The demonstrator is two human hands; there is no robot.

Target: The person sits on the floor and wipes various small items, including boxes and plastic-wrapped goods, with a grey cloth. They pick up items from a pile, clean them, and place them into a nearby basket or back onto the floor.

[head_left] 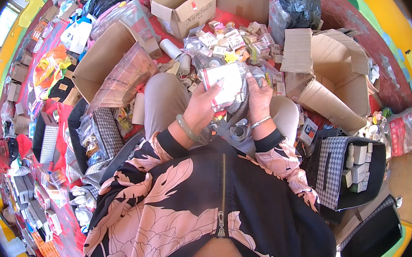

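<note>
Above my lap, my left hand (201,107) grips a flat white packet (227,80) with a red edge, thumb on its face. The packet looks wrapped in clear plastic. My right hand (259,100) is closed at the packet's right side, on greyish see-through plastic (242,101) that seems to be a bag. Whether that plastic belongs to the packet I cannot tell. Just beyond my hands spreads a heap of small boxes (235,41), mostly white, with a yellow star-shaped piece (231,57) among them. A round metallic item (238,132) shows between my knees, partly hidden.
Open cardboard boxes stand at the far left (180,13), near left (89,66) and right (338,85). A houndstooth storage bin (333,164) holding small boxes stands at my right. Another patterned bin (108,131) sits at my left. A black plastic bag (301,8) rests at the back.
</note>
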